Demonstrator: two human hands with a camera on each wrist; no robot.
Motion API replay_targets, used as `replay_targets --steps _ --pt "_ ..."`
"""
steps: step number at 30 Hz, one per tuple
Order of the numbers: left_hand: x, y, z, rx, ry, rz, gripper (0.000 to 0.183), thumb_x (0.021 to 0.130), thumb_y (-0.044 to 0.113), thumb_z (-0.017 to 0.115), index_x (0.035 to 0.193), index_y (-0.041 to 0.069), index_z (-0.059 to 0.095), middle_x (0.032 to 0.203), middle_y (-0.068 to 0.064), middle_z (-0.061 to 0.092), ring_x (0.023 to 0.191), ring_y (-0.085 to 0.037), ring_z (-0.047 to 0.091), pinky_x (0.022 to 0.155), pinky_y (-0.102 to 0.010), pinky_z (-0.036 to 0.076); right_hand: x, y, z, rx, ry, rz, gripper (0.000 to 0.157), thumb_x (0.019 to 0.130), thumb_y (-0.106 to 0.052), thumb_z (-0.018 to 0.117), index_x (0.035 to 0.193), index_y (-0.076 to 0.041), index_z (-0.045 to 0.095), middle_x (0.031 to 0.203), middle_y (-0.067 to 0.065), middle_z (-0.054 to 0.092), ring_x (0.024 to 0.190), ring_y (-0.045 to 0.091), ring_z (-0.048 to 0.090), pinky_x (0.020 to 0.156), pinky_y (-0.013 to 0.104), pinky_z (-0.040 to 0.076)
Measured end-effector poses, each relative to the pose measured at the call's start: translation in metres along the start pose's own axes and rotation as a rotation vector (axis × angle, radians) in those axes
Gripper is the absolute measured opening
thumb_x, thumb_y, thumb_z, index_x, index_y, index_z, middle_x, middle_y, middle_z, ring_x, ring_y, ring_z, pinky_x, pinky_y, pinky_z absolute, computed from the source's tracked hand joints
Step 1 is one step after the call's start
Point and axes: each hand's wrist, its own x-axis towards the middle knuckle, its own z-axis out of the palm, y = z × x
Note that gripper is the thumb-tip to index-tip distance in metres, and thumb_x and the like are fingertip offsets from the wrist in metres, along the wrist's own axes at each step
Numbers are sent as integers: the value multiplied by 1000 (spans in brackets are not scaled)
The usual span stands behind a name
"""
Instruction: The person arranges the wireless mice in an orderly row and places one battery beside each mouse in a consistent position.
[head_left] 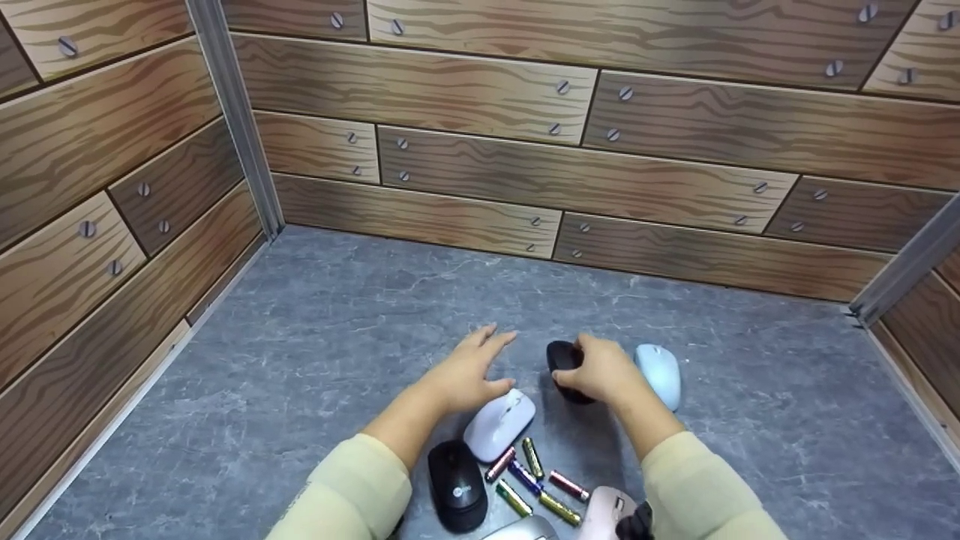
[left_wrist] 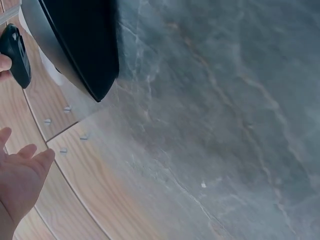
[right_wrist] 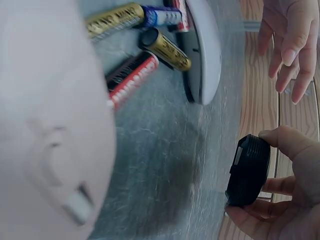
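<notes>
My right hand [head_left: 606, 369] grips a black computer mouse [head_left: 564, 358], thumb on one side and fingers on the other. In the right wrist view this mouse [right_wrist: 250, 172] is tilted on its edge, held over the grey surface. To its left my left hand [head_left: 469, 375] has its fingers spread, with nothing in them. Just below that hand lies a white mouse [head_left: 499, 427]. A light blue mouse [head_left: 660, 375] rests to the right of my right hand, partly hidden by the wrist.
Several batteries [head_left: 525, 476] lie scattered nearer me. Around them are a second black mouse [head_left: 455, 480], a pink mouse [head_left: 604, 514] and a silver mouse [head_left: 525, 529], cut off by the frame edge. Wood-patterned walls [head_left: 450, 150] enclose the grey surface [head_left: 337, 300].
</notes>
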Motion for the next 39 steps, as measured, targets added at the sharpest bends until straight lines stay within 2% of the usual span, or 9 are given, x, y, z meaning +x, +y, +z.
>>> replay_targets --steps 8,17,21,25,31,39 --pt "17 -4 2 -45 20 -31 67 85 36 60 144 28 28 150 -11 18 135 -31 20 105 -51 24 17 3 -1 2 36 55 50 75 -35 70 106 2 56 98 20 62 88 33 57 79 47 46" --pt "33 -10 0 -56 40 -77 67 87 36 59 144 23 27 149 -15 18 135 -32 21 106 -49 24 30 2 8 -16 -2 145 65 79 -37 65 125 6 46 115 30 53 105 41 52 89 51 42" --pt "36 -13 0 -68 46 -109 66 87 35 59 144 22 27 150 -14 18 135 -32 21 106 -49 24 34 0 13 -24 7 172 71 80 -38 64 130 7 41 120 32 49 109 44 49 91 52 40" --pt "36 -14 2 -56 28 -149 67 87 36 58 144 22 27 150 -13 17 135 -32 20 106 -50 24 37 -2 19 -32 11 183 69 79 -38 65 127 8 44 119 31 51 107 43 50 90 52 41" --pt "37 -15 4 -21 11 -148 67 86 38 59 143 22 29 150 -14 16 135 -33 20 105 -52 25 41 0 26 -42 -6 197 64 79 -37 66 122 8 48 115 30 53 104 42 52 88 52 42" --pt "40 -15 4 -20 0 -152 67 86 39 59 144 24 29 151 -13 15 136 -33 19 104 -53 25 47 -1 31 -91 5 193 67 78 -40 66 119 10 48 113 31 54 103 43 52 88 52 42"
